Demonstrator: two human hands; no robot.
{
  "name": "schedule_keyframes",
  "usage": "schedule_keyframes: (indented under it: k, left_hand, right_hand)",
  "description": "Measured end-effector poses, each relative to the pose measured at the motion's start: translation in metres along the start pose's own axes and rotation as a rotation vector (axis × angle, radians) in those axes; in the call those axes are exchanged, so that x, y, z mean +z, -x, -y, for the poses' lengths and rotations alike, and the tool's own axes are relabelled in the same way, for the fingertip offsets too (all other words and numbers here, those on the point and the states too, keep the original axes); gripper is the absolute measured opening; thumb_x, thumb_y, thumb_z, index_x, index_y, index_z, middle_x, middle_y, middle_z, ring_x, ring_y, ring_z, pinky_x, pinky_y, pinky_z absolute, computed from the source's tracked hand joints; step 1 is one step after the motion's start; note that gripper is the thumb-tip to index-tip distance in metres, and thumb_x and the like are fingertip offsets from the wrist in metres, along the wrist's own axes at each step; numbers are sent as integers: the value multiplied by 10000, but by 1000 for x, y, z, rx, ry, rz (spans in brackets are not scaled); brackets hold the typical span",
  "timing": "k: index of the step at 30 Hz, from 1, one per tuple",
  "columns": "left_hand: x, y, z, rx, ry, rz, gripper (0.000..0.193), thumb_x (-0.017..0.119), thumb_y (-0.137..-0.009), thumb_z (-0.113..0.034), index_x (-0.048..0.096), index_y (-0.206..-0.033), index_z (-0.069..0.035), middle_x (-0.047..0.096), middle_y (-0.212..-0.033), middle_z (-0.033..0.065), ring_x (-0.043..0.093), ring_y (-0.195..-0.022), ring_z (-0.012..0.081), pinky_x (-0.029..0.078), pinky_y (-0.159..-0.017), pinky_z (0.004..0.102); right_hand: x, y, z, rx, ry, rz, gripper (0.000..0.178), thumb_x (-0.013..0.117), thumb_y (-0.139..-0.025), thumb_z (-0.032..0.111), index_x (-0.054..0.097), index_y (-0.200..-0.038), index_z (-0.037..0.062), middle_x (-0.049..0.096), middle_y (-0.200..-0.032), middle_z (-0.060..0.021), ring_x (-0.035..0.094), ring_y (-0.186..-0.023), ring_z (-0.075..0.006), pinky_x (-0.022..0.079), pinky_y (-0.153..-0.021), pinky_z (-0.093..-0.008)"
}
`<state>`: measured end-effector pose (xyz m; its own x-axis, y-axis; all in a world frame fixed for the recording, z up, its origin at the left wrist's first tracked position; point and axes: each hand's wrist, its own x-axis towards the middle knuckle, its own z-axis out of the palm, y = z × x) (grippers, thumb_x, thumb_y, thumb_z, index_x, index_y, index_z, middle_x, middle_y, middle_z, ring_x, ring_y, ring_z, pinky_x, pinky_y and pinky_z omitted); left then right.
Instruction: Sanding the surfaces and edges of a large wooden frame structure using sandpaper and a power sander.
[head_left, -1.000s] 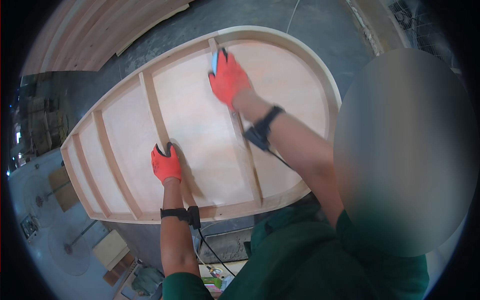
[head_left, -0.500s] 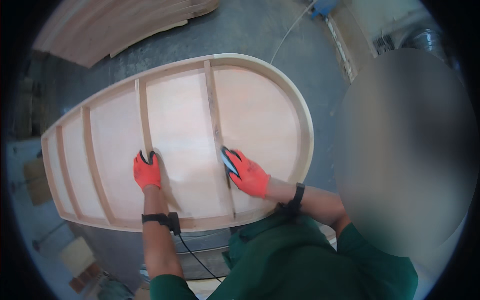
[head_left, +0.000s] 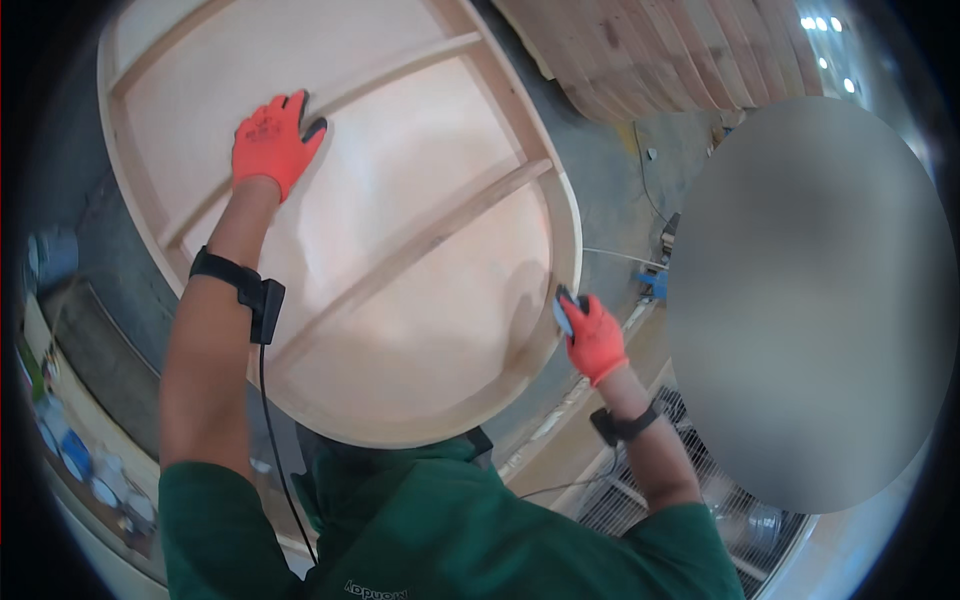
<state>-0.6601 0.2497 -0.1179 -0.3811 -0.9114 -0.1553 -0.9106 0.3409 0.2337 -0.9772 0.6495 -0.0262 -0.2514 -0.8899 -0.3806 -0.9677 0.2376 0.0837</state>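
Note:
Before me lies a large wooden panel frame with a rounded end, its pale rim (head_left: 568,235) standing up around a flat base. My left hand (head_left: 275,145), in an orange glove with dark fingertips, rests on a crossbar (head_left: 400,72), fingers extended and thumb apart, holding nothing. Nearer the rounded end runs another crossbar (head_left: 440,237), touched by neither hand. At the rim's right side, my gloved right hand (head_left: 597,340) grips a small light-blue block (head_left: 563,318) with a dark edge, held against or very close to the rim's outer side. The block's exact kind is unclear.
Stacked curved wooden panels (head_left: 670,50) stand at the far right. A blue object (head_left: 654,282) and a thin hose lie on the floor beyond the rim. Lower right is a dark wire grille (head_left: 640,490). Containers (head_left: 75,455) line the left edge. A blurred oval hides the right.
The view has turned, so the frame now slants with its rounded end toward me. My right hand with the block has gone from a crossbar to the outer rim. My left hand's fingers have straightened.

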Motion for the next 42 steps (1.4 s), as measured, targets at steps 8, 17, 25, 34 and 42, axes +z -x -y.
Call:
schedule_keyframes:
  k: [8, 17, 25, 34, 42]
  left_hand:
    - [21, 123, 20, -88, 21, -362, 632, 625, -903, -399, 430, -1458, -170, 400, -1522, 78, 304, -1432, 292, 199, -1191, 445]
    - [63, 230, 69, -820, 156, -409, 774, 616, -900, -453, 295, -1529, -137, 346, -1550, 139, 327, -1418, 350, 254, -1167, 458]
    - [50, 228, 65, -871, 402, -267, 781, 584, -920, -452, 248, -1547, -130, 417, -1496, 110, 432, -1360, 267, 379, -1111, 388]
    - [29, 230, 56, -840, 537, -339, 752, 684, -849, -342, 375, -1446, -7, 435, -1466, 204, 409, -1355, 357, 320, -1133, 435]
    - [35, 236, 49, -865, 195, -546, 647, 655, -869, -311, 436, -1392, 1, 466, -1414, 237, 442, -1322, 361, 351, -1109, 424]
  right_hand:
    - [-49, -124, -52, -295, 590, 126, 519, 544, -860, 118, 546, -1353, 282, 546, -1100, -119, 583, -949, -307, 486, -763, -408]
    - [-53, -214, -11, -412, 1016, 147, 410, 453, -957, 185, 569, -1341, 268, 567, -1088, -125, 618, -902, -300, 503, -751, -413]
    - [-63, -218, -9, -493, 1003, 221, 414, 436, -963, 161, 558, -1350, 244, 598, -1107, -158, 660, -919, -327, 545, -759, -437]
    - [-33, -230, -13, -375, 1173, 215, 418, 446, -955, 167, 559, -1351, 239, 621, -1126, -172, 656, -1009, -313, 541, -824, -431]
    - [-54, -214, -2, -434, 1063, 313, 401, 349, -1036, 320, 623, -1273, 147, 628, -1182, -166, 650, -1037, -344, 541, -809, -443]
